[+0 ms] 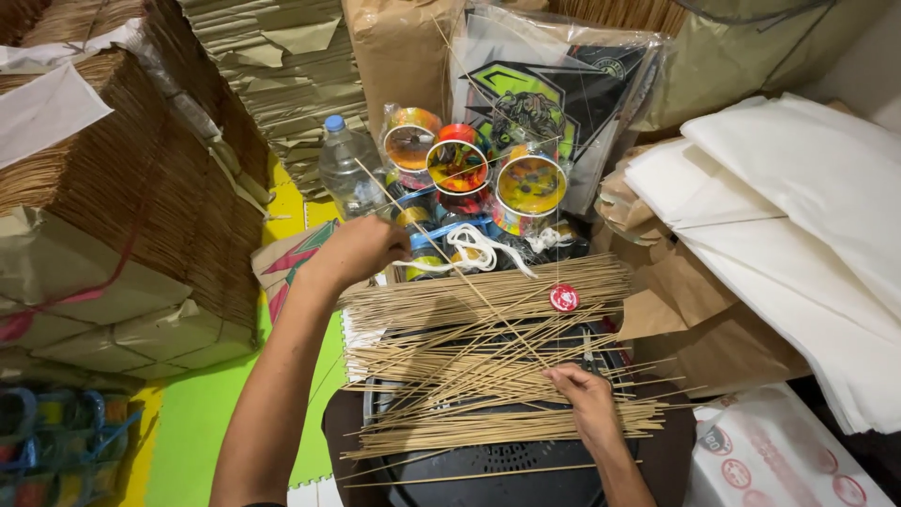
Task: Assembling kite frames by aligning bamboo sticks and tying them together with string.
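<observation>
head view: hands apart, left hand (361, 249) gripping one thin stick (441, 258), right hand (587, 404) pinching sticks (488, 376) near a round red label (564, 298).

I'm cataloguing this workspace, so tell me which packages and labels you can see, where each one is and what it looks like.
Clear plastic bag: top centre, upright, black print with green and yellow graphic.
Brown paper parcel: left of that bag, tall, plain.
Round sticker: on the bamboo sticks, red and white.
White bag: bottom right corner, red round marks.
</observation>
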